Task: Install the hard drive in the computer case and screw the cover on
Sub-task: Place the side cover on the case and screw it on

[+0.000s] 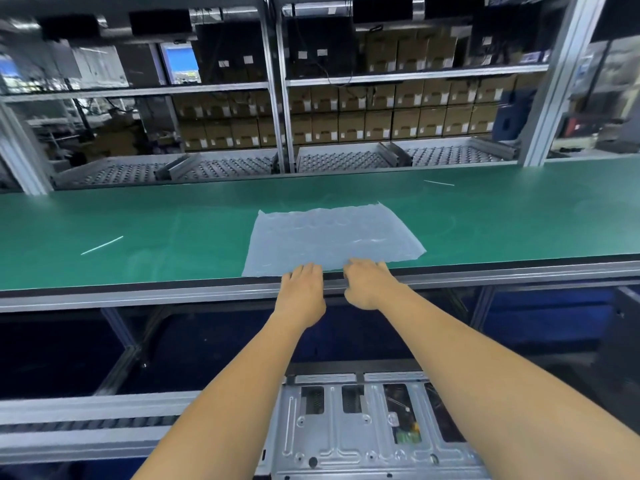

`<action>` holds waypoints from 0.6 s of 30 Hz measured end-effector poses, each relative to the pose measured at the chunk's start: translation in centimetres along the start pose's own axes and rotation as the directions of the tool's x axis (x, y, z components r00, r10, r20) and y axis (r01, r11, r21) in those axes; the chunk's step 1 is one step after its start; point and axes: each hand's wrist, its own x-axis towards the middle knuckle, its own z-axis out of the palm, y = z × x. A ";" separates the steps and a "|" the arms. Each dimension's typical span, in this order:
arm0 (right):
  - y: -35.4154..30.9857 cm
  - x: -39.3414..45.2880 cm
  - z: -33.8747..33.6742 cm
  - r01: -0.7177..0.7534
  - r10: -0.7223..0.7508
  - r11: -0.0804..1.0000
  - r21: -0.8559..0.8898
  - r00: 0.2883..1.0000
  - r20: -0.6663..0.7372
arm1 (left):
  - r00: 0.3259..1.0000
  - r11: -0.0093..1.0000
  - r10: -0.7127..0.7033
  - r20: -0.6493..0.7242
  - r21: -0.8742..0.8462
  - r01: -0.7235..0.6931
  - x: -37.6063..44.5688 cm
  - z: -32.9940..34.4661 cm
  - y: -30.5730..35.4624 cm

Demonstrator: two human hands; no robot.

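Note:
A translucent plastic sheet (pixel 332 237) lies flat on the green conveyor belt (pixel 138 220). Both arms reach forward over the belt's near edge. My left hand (pixel 301 292) and my right hand (pixel 369 284) rest side by side on the sheet's near edge, fingers curled down onto it. The open metal computer case (pixel 349 427) lies below my arms at the bottom of the view, its inner plate and cut-outs showing. No hard drive or cover is visible.
Two thin white strips (pixel 102 244) (pixel 439 182) lie on the belt. An aluminium rail (pixel 138 296) runs along its near edge. Roller trays (pixel 214 168) and shelves of cardboard boxes (pixel 381 119) stand behind the belt.

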 end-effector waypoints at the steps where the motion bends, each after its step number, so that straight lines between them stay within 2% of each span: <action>1: -0.1 -0.1 0.1 0.003 -0.003 1.000 -0.006 1.000 -0.016 | 0.999 1.000 -0.001 -0.034 0.009 0.001 0.1 -0.2 0.1; 5: -0.5 -0.5 -0.2 0.011 -0.014 0.999 -0.053 0.998 -0.060 | 0.994 0.999 -0.016 -0.104 0.034 0.020 0.9 -0.5 0.1; 10: -0.8 -1.1 -1.1 0.026 -0.029 0.999 -0.048 0.997 -0.077 | 0.998 0.995 0.006 -0.070 0.097 0.001 1.5 -0.7 -0.2; 14: -1.0 -2.2 -1.7 0.035 -0.038 0.999 -0.023 0.992 -0.117 | 0.994 1.000 -0.003 -0.106 -0.014 0.002 1.2 -1.4 -0.6; 18: -0.6 -3.7 -1.9 0.019 -0.012 0.999 0.032 0.980 -0.201 | 0.996 0.993 0.029 -0.085 -0.113 -0.038 -0.4 -2.2 -0.4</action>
